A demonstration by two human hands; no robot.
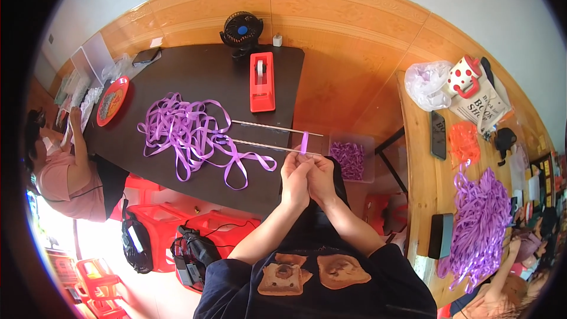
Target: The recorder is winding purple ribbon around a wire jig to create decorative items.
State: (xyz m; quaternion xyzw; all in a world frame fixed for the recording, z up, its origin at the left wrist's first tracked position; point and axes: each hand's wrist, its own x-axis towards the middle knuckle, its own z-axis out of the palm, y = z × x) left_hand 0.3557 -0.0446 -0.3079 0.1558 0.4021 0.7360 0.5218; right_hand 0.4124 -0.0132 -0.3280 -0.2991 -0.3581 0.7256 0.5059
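Note:
My left hand (295, 178) and my right hand (322, 179) meet just past the right edge of the dark table, fingers closed together. They pinch a purple ribbon (305, 142) at the near one of two thin rods (273, 126). The ribbon spans both rods near their free ends. Both rods stick out from the table side by side, pointing right. My fingertips partly hide the ribbon's lower end. A loose heap of purple ribbon (171, 119) lies on the dark table, and some of it loops over toward the rods.
On the dark table (201, 71) stand a red tape dispenser (261, 91), a black fan (242, 28) and a red plate (121, 91). Below, a clear bin (367, 156) holds purple pieces. Rightward, a wooden table (419, 195) bears more ribbon (479, 218). People sit at both sides.

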